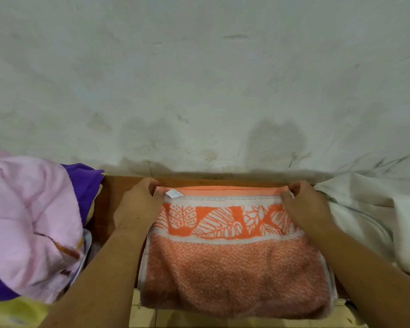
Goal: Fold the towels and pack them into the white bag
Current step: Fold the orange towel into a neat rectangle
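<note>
1. Grey-white plaster wall [199, 79], pretty stained and scuffed, fills everything beyond both grips.
2. Orange towel [234, 268] lies folded between the two grips. It has a leaf-pattern band across its far part, and its near edge hangs off the front of the worktop.
3. Pink towel [29, 221] is crumpled in a heap out to the left of the left grip. Some purple cloth [85, 183] pokes out behind it and a bit of yellow cloth [21, 311] sits under its near side.
4. White bag [369, 209] is slumped just beside the right grip on its right, with the zipper showing.
5. Brown wooden worktop [114, 192] shows as a bare strip between the left grip and the pink heap.
6. Left grip [139, 204] has its fingers curled, pinching the towel's far-left corner. Right grip [305, 204] is pinching the far-right corner the same way.
7. Tiny white label [173, 193] sits on the far hem, just right of the left grip.
</note>
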